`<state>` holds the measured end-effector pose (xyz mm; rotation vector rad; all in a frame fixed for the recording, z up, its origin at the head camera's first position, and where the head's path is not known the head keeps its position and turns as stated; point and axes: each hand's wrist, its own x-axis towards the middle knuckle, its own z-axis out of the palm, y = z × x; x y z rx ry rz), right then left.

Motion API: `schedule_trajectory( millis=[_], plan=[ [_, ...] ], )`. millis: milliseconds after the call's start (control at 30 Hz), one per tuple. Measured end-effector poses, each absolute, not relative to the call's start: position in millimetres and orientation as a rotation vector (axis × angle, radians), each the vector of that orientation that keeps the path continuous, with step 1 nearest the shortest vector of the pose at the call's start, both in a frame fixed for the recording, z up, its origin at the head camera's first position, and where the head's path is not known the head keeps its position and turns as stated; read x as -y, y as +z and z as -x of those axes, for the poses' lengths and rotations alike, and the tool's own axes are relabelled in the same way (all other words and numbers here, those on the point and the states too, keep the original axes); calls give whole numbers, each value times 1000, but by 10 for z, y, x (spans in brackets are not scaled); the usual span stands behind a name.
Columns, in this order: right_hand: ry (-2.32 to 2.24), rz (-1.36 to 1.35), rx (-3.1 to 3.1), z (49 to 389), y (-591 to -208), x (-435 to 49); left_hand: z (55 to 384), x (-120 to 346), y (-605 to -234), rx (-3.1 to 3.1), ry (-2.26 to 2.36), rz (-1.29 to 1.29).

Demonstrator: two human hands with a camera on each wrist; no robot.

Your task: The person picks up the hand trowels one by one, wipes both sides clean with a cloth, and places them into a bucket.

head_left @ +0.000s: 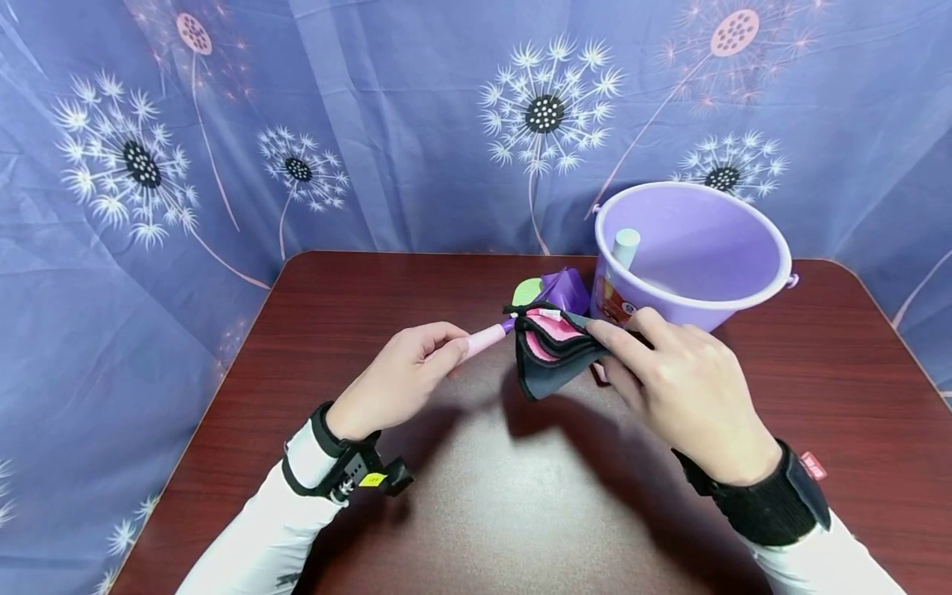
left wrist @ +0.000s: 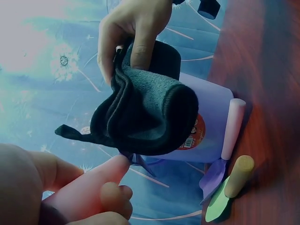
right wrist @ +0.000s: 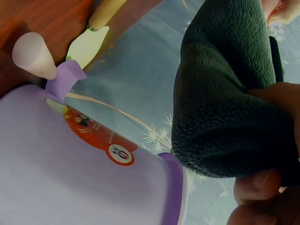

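Observation:
My left hand [head_left: 397,376] grips the pink handle [head_left: 483,340] of a small hand tool with a purple neck; the cloth hides most of its head. In my right hand [head_left: 684,380], between thumb and fingers, is a folded dark grey cloth [head_left: 554,376] with black edging and pink inner layers. The cloth is over the tool's head end; whether they touch I cannot tell. On the table behind it lie a purple trowel [left wrist: 215,180] with a pink handle and a green trowel [right wrist: 87,47] with a wooden handle.
A lilac bucket [head_left: 692,302] with a red label stands at the back right of the dark red table [head_left: 349,289]. A pale mint handle [head_left: 626,246] sticks up inside it. Behind the table hangs a blue curtain [head_left: 416,124] with dandelion prints.

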<state>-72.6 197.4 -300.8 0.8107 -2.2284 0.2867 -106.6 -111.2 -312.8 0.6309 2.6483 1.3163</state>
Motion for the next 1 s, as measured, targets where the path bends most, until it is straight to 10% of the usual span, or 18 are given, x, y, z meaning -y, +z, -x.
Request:
schedule_trajectory(
  millis=[1000],
  plan=[
    [261,-494,2213,770,-3029,-2072,1028,1198,-3012,-2600,1307,-718]
  ],
)
